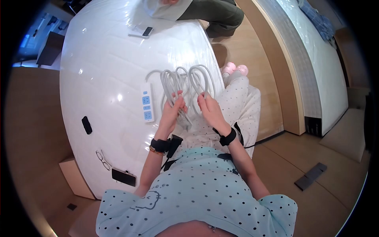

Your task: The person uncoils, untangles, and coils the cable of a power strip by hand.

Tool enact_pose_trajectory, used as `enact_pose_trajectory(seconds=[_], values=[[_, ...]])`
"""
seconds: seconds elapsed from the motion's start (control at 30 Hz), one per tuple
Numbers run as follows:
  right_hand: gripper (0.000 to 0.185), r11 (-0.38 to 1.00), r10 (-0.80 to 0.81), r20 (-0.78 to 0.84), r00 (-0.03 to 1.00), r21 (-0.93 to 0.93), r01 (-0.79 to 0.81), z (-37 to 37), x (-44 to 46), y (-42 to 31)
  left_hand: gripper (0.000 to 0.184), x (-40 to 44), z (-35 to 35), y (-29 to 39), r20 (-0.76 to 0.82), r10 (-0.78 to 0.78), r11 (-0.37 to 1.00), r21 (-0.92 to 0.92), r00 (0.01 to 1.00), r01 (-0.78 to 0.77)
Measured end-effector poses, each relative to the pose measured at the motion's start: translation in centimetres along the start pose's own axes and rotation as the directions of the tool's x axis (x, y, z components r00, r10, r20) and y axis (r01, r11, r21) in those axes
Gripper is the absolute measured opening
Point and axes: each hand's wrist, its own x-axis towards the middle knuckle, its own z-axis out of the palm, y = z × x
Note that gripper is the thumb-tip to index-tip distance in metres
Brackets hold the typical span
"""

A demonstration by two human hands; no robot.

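Several loops of a light grey cable [167, 81] are bunched between my two hands, above my lap. My left hand [173, 110] is closed round the left bundle of loops, with a clear plastic-looking end hanging below it. The fingers of my right hand [207, 106] are pressed together on the right-hand loops. From the bundle the cable curves left to a white power strip [147, 103] with blue sockets, which lies on the plastic-covered mattress [106, 71] just left of my left hand.
On the mattress lie a black phone [124, 177], glasses [103, 160], a small black object [87, 125] and, farther off, a white item with a dark display [147, 31]. Another person's leg [215, 14] is at the top. A second mattress [316, 59] stands right; a grey piece [311, 176] lies on the floor.
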Motion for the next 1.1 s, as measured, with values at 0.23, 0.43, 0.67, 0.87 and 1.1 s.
enact_pose_trajectory(seconds=[0.23,0.43,0.67,0.87,1.1], values=[[0.022,0.916,-0.065,0.068,0.996,-0.391,0.086,1.7,-0.5,-3.3,0.048,-1.3,3.3,-0.7,-0.09,0.138,0.956,0.271,0.986,-0.109],[0.028,0.867,-0.115,0.328,0.938,-0.427,0.256,1.5,-1.0,-3.2,0.043,-0.2,1.9,-2.5,-0.113,0.14,0.98,0.159,0.984,-0.121],[0.041,0.862,-0.444,0.099,0.89,-0.224,0.455,-1.6,0.1,-1.1,0.014,-1.1,0.8,-1.4,-0.102,0.12,0.983,-0.127,0.987,-0.133],[0.039,0.946,0.094,-0.147,0.985,-0.294,-0.134,-3.2,2.6,2.3,0.014,-1.2,-1.6,-2.5,0.002,0.162,0.955,-0.251,0.987,-0.156],[0.037,0.932,0.17,0.15,0.974,0.298,-0.208,0.9,3.4,7.5,0.017,-0.8,-1.7,-1.4,0.108,0.129,0.943,-0.321,0.986,-0.088]])
